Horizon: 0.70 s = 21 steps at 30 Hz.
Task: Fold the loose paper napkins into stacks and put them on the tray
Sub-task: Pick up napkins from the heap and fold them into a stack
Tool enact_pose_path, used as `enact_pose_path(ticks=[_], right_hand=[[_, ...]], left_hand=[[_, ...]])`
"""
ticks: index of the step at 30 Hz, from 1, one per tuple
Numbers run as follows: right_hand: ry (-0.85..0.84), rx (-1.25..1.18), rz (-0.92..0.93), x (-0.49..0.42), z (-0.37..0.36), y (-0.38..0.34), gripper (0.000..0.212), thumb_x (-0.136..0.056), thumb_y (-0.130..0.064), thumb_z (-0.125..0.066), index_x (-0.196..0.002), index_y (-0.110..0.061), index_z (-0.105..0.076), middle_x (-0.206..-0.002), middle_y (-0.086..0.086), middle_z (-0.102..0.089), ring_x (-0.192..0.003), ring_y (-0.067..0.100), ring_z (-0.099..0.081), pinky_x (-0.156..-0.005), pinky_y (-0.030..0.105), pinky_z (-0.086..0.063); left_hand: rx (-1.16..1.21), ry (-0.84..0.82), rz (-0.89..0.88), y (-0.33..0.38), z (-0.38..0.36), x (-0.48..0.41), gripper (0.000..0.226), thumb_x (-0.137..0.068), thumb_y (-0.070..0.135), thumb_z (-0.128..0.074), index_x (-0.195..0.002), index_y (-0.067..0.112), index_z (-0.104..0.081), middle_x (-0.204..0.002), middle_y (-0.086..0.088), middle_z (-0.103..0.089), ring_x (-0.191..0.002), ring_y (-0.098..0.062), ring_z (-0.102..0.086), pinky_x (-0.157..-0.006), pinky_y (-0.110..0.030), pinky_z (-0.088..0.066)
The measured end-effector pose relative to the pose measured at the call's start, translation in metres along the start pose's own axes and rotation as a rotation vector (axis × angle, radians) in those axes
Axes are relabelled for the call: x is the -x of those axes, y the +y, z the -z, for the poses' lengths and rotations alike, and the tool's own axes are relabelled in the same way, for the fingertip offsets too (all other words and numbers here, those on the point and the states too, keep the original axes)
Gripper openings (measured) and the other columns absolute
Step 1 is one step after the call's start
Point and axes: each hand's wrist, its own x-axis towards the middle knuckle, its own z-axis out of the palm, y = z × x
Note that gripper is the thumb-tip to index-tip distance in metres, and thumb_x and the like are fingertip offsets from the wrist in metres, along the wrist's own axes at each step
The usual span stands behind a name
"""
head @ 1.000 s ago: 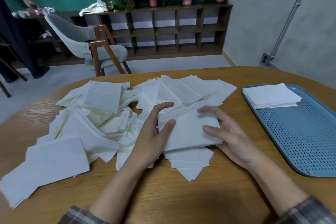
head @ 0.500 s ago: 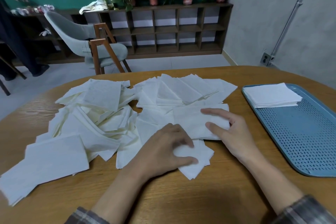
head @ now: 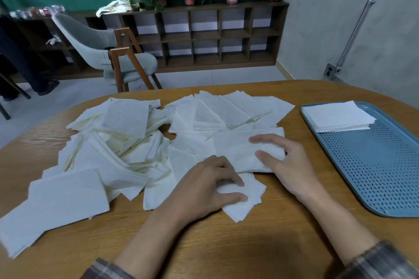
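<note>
On the far left, a big messy heap of loose napkins [head: 108,147] lies spread over the brown desk [head: 226,244]. Some lie flat and some are bent over each other. Next comes my left grip [head: 204,190]. It sits low on the desk with its fingers curled, and it pinches a small napkin [head: 247,206] between the thumb and the fingers. One corner of that napkin points at me. Just behind it lies a thick folded napkin [head: 235,152], flat on top of other napkins. My right grip [head: 288,161] grasps its right end, with the thumb and the first finger on top of it. Well to the right is the blue tray [head: 385,176] full of little holes. A neat napkin stack [head: 335,118] sits in its far corner.
</note>
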Motion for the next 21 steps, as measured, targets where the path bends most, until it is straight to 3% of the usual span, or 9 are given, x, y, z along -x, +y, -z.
enact_pose_path(ticks=[4, 9, 12, 21], right_hand=[[-0.005, 0.013, 0.005, 0.0, 0.0, 0.001, 0.033, -0.095, 0.004, -0.069, -0.11, -0.024, -0.08, -0.113, -0.025, -0.075, -0.116, -0.013, -0.061, -0.094, 0.0, -0.038], [-0.006, -0.006, 0.011, -0.002, -0.001, 0.002, 0.039, -0.099, 0.006, -0.061, -0.111, -0.025, -0.079, -0.115, -0.024, -0.075, -0.121, -0.009, -0.061, -0.099, 0.004, -0.039], [-0.017, 0.0, 0.016, -0.002, -0.002, 0.003, 0.041, -0.101, 0.005, -0.058, -0.112, -0.028, -0.079, -0.117, -0.024, -0.075, -0.122, -0.006, -0.061, -0.104, 0.011, -0.043], [0.003, 0.034, 0.058, 0.0, -0.002, 0.002, 0.039, -0.1, 0.005, -0.059, -0.111, -0.027, -0.079, -0.118, -0.024, -0.075, -0.124, -0.006, -0.06, -0.1, 0.005, -0.039]], left_hand=[[0.054, 0.031, -0.029, 0.003, -0.005, 0.0, 0.006, -0.092, 0.036, -0.08, -0.093, 0.03, -0.081, -0.1, 0.018, -0.065, -0.098, -0.007, -0.065, -0.085, -0.033, -0.053], [0.109, 0.146, -0.032, 0.013, 0.001, 0.001, 0.005, -0.096, 0.023, -0.073, -0.092, 0.025, -0.072, -0.094, 0.017, -0.07, -0.094, -0.006, -0.065, -0.078, -0.013, -0.042], [0.222, 0.257, 0.009, 0.016, 0.008, 0.002, 0.006, -0.105, 0.021, -0.062, -0.099, 0.023, -0.063, -0.095, 0.019, -0.068, -0.098, -0.005, -0.065, -0.083, -0.012, -0.042], [0.303, 0.508, -0.058, 0.022, 0.008, 0.001, 0.004, -0.108, 0.019, -0.053, -0.105, 0.018, -0.056, -0.09, 0.018, -0.061, -0.091, -0.007, -0.064, -0.081, -0.012, -0.043]])
